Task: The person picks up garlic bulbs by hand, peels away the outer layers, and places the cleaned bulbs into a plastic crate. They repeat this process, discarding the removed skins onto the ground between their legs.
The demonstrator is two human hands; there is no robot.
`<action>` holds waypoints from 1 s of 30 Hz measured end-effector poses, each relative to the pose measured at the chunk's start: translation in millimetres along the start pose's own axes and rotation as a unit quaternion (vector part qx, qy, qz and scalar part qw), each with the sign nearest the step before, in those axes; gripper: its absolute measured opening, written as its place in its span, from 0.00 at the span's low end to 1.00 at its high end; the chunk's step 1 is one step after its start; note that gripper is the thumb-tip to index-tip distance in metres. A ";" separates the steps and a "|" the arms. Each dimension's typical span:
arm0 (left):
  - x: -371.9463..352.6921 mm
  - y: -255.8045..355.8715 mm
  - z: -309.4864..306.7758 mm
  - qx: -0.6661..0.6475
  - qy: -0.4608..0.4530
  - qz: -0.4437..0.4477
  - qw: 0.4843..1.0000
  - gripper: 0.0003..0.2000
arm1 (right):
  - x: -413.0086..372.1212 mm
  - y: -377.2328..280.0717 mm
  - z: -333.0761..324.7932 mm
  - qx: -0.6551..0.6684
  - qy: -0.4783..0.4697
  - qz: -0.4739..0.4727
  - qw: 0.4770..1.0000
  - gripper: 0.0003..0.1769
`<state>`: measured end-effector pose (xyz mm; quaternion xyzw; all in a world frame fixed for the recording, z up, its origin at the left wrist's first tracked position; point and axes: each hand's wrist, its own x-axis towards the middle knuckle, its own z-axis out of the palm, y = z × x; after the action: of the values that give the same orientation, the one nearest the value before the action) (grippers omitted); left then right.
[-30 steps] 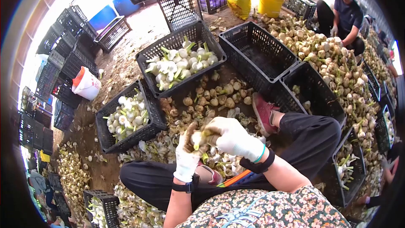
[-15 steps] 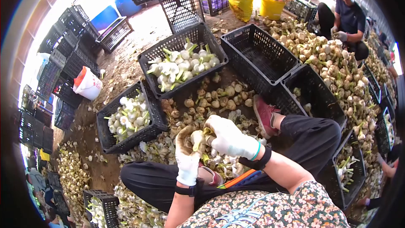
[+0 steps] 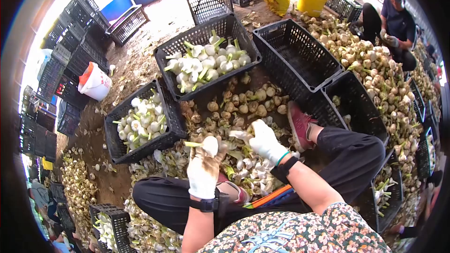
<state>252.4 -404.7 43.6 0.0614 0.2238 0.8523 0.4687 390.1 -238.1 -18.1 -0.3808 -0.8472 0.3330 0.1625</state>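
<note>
My gloved left hand (image 3: 204, 171) is closed around a white garlic bulb (image 3: 210, 145), its green stem stub pointing left. To the right, apart from the bulb, my gloved right hand (image 3: 265, 141) pinches a pale strip that looks like garlic skin (image 3: 239, 134); motion blurs it a little. Below both hands lies a heap of peeled-off garlic skins (image 3: 251, 175) between my legs. Just beyond them, several unpeeled brown garlic bulbs (image 3: 253, 107) rest on the ground. Dirt darkens the left glove's fingers.
Black crates of cleaned garlic stand ahead (image 3: 164, 84) and to the left (image 3: 112, 147). Two more black crates (image 3: 300, 56) (image 3: 361, 98) adjoin on the right. A long garlic pile (image 3: 370, 65) runs beside a seated co-worker (image 3: 396, 23). A white bucket (image 3: 96, 84) stands left.
My hands have moved apart: the left went slightly left with the bulb, the right moved right with the pale strip. The bulb now looks whiter, its stem turned left. The view shifted slightly.
</note>
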 end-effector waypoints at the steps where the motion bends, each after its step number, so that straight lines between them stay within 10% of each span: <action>1: 8.0 9.8 -8.6 -0.025 0.042 -0.005 0.999 0.12 | 0.8 17.7 2.9 -0.081 -0.161 0.038 0.983 0.18; 2: 18.7 25.2 -19.0 -0.050 0.084 -0.009 0.995 0.13 | 3.4 35.8 5.0 -0.161 -0.316 0.073 0.932 0.18; 4: 43.5 68.0 -16.2 -0.070 0.168 0.133 0.974 0.16 | -9.6 66.2 26.1 -0.226 -0.306 0.081 0.921 0.19; 6: 54.9 113.1 -8.4 -0.045 0.058 0.233 0.970 0.18 | -4.0 68.7 47.7 -0.136 -0.168 0.092 0.972 0.16; 8: 55.5 122.7 2.6 -0.030 0.216 0.276 0.936 0.19 | 19.5 63.0 89.5 -0.051 -0.083 0.033 0.995 0.14; 9: 53.1 128.0 -32.4 -0.003 0.076 0.229 0.970 0.20 | 31.2 58.7 109.7 -0.070 -0.072 0.002 0.995 0.15; 12: 44.8 94.1 -39.6 0.020 0.233 0.160 0.959 0.14 | 41.3 40.3 155.0 -0.185 -0.125 0.113 0.968 0.22; 19: 38.1 49.8 -61.2 0.084 0.289 0.105 0.948 0.11 | -71.0 99.1 147.4 -0.274 -0.267 -0.128 0.915 0.15; 22: 41.1 44.2 -48.6 0.098 0.268 0.115 0.952 0.14 | -79.0 103.9 123.8 -0.227 -0.632 -0.001 0.741 0.23; 24: 40.0 41.9 -44.1 0.108 0.235 0.125 0.958 0.16 | -64.8 98.9 106.0 -0.246 -0.730 -0.086 0.632 0.23; 26: 39.5 38.2 -39.8 0.111 0.232 0.126 0.958 0.18 | -24.3 60.1 70.3 -0.186 -0.598 -0.028 0.779 0.27; 28: 40.4 33.0 -35.5 0.143 0.247 0.127 0.950 0.19 | 1.3 63.8 96.1 -0.132 -0.186 0.029 0.973 0.20; 30: 41.7 27.5 -39.6 0.162 0.248 0.119 0.948 0.19 | 38.8 49.2 118.5 -0.063 -0.135 0.158 0.976 0.16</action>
<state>195.7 -395.7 15.9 -0.0512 0.4593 0.8422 0.2775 328.3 -237.1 -137.1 -0.4708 -0.8096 0.3490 -0.0323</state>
